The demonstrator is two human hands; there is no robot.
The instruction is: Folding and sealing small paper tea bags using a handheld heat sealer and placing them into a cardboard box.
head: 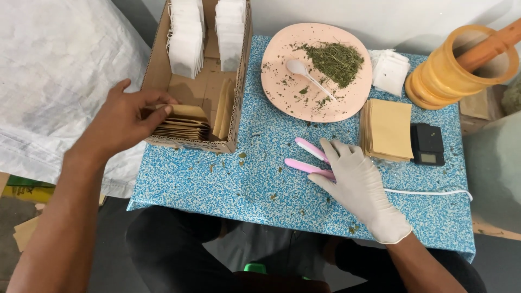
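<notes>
My bare left hand [124, 116] reaches into a cardboard box [239, 81] at the table's left edge and pinches the top of a row of brown paper packets [184, 125]. My right hand [355, 182], in a white glove, rests on a pink and white sealer tool [305, 157] lying open on the blue speckled table [217, 184], with its white cord [429, 192] trailing right. Further back in the box stand rows of white filter bags [185, 40].
A pink plate [282, 81] holds dried green herbs [335, 62] and a white spoon [304, 73]. Right of it lie white bags [391, 70], a stack of brown packets [388, 130], a small black scale [427, 144] and a wooden mortar with pestle [461, 65]. White sacking [54, 81] lies left.
</notes>
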